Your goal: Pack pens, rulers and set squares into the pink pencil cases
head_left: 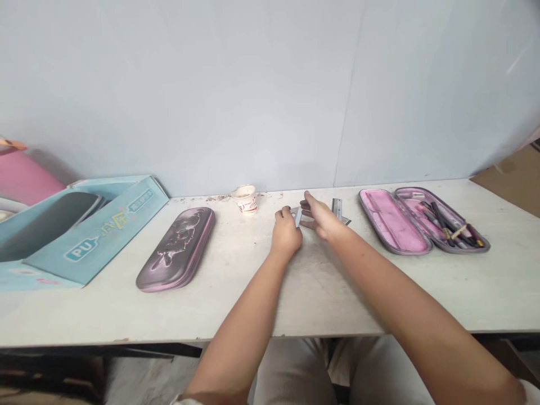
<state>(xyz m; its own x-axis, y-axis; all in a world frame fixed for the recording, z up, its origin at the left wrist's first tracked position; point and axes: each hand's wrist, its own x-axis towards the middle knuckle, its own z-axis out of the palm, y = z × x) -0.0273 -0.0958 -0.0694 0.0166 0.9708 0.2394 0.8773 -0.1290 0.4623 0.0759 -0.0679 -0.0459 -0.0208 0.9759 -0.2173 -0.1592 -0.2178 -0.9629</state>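
Observation:
My left hand [286, 232] and my right hand [321, 217] meet at the middle back of the white table [253, 292]. Both are closed on a small clear plastic piece [298, 215], which looks like a ruler or set square. More clear rulers [337, 209] lie flat just behind my right hand. An open pencil case [396, 222] with a pink lining lies to the right, with several pens [449, 225] in its far half. A closed purple pencil case [177, 247] lies to the left.
A small paper cup [245, 198] stands by the wall behind my hands. A light blue cardboard box [80, 230] lies on its side at the far left, with something pink [23, 177] behind it. A brown cardboard piece [514, 177] is at the far right.

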